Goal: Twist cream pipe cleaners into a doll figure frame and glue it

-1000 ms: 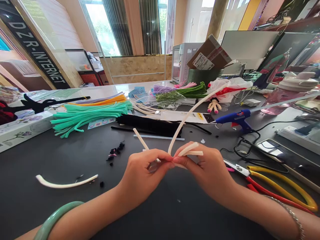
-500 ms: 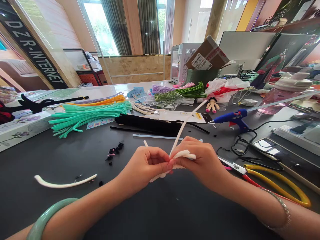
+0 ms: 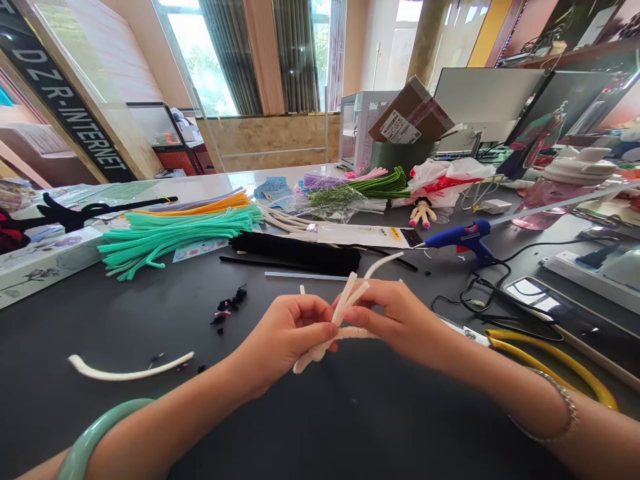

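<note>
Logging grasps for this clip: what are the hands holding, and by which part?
Twisted white pipe cleaners, pinched near their wrapped middle by the left hand and right hand.

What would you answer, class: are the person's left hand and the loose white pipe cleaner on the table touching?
Apart. The head view shows the left hand clear of the loose white pipe cleaner, with black tabletop between them.

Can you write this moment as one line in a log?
left hand: holding cream pipe cleaners | right hand: holding them too | farther off: blue glue gun
</note>
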A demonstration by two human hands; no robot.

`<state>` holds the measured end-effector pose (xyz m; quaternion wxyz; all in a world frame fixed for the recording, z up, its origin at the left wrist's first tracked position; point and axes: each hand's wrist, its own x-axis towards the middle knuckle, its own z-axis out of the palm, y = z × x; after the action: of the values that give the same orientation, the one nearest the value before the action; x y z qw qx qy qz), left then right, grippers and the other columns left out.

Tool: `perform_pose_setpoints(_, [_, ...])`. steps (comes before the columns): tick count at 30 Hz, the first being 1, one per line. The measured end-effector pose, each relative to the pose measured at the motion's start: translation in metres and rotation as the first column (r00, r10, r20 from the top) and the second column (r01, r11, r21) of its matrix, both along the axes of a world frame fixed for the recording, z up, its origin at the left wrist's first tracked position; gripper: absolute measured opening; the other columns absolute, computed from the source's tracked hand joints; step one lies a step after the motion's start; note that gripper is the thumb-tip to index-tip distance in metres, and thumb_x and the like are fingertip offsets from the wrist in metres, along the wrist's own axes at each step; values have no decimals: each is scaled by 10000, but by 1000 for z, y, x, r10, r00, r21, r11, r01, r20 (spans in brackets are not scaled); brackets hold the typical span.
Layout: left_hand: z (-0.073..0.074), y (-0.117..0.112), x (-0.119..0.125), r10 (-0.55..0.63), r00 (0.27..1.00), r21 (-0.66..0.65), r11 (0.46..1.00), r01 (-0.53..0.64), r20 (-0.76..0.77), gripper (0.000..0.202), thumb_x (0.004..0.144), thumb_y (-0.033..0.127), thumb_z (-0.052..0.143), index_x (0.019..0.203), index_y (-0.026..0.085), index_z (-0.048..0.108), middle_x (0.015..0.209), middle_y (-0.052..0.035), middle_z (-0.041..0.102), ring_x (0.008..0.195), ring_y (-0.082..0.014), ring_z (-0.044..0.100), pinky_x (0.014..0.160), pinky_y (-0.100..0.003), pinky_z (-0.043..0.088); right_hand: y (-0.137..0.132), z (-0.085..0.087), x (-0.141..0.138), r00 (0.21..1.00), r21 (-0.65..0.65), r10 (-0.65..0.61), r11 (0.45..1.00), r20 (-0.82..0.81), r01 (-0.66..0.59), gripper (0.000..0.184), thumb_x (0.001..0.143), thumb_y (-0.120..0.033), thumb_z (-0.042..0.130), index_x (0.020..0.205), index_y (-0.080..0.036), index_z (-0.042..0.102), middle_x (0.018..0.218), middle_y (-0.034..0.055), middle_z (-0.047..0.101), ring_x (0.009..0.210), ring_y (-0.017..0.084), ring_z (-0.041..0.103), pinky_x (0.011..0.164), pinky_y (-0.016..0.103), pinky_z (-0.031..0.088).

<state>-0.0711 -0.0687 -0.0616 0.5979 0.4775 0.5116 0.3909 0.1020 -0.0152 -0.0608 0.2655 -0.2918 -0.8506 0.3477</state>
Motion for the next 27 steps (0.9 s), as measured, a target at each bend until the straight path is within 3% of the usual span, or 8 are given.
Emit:
perform_pose_setpoints(7, [-3, 4, -3, 28, 999, 52, 998, -26, -37, 162, 692, 276, 662, 694, 140, 574, 579, 19, 590, 519, -82, 501, 479, -186, 332, -8, 3, 2, 996, 168, -63, 984, 65, 51, 108, 821, -179, 585, 762, -170, 675, 718, 10, 607, 591, 99, 528, 538, 202, 405])
perform_pose_setpoints(13, [-2, 4, -1, 63, 987, 114, 992, -46, -149, 141, 696, 269, 630, 681, 147, 560, 566, 17, 588, 494, -81, 475, 439, -178, 313, -15, -3, 1, 997, 435, -34, 900, 72, -1, 167, 863, -100, 484, 783, -172, 612, 757, 16, 597, 648, 115, 545, 586, 212, 424])
perform_pose_setpoints(15, [-2, 4, 0, 66, 980, 146, 989, -38, -189, 129, 689, 255, 626, 665, 148, 557, 558, 17, 586, 482, -78, 459, 426, -175, 309, -16, -4, 1, 991, 559, -34, 828, 131, -46, 204, 887, -98, 442, 790, -167, 607, 753, 32, 594, 657, 136, 542, 605, 241, 430])
perform_pose_setpoints(20, [-3, 3, -3, 34, 949, 188, 982, 26, -312, 51, 664, 187, 592, 633, 147, 584, 554, 22, 569, 531, -99, 487, 480, -194, 366, -19, -4, 2, 976, 868, -96, 479, 196, -128, 342, 884, -35, 341, 797, -145, 652, 714, 65, 620, 640, 177, 532, 631, 306, 401])
perform_pose_setpoints(22, [-3, 2, -3, 19, 927, 208, 976, 64, -376, 45, 655, 170, 575, 627, 147, 600, 567, 23, 566, 551, -104, 486, 502, -199, 375, -20, -3, 3, 980, 906, -99, 405, 175, -121, 360, 877, -18, 346, 773, -157, 662, 723, 54, 639, 679, 176, 541, 681, 315, 389])
perform_pose_setpoints(25, [-2, 2, -4, -1, 884, 221, 968, 117, -467, 73, 660, 179, 563, 615, 149, 611, 568, 28, 562, 557, -108, 477, 509, -203, 368, -21, -2, 3, 985, 905, -60, 406, 161, -123, 343, 886, -17, 362, 791, -156, 660, 716, 32, 630, 762, 179, 549, 772, 334, 384])
perform_pose_setpoints(27, [-1, 2, -4, -13, 853, 223, 963, 151, -522, 94, 665, 184, 556, 588, 155, 602, 549, 38, 547, 549, -107, 466, 512, -204, 359, -21, -1, 2, 983, 865, 0, 474, 185, -163, 345, 892, -17, 347, 787, -146, 650, 710, 35, 612, 792, 182, 545, 807, 331, 400])
